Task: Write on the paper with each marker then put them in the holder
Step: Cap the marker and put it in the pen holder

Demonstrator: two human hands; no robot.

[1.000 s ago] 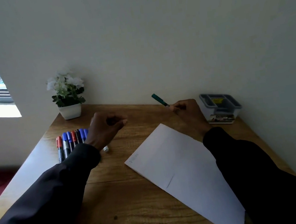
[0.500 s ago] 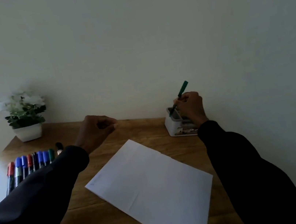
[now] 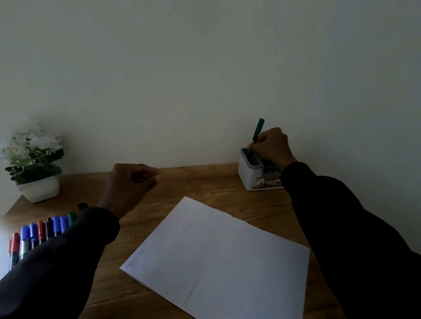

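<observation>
Gripping the marker [image 3: 259, 129], the right hand [image 3: 273, 147] holds it near upright, top leaning right, lower end toward the holder [image 3: 247, 178]; left hand [image 3: 129, 188] curled, empty.

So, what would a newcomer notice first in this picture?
A green marker, tilted, in the grip of the right hand, meets the white holder at the far right of the desk. A white paper lies in the middle; a row of markers lies at the left, near a potted plant.
</observation>
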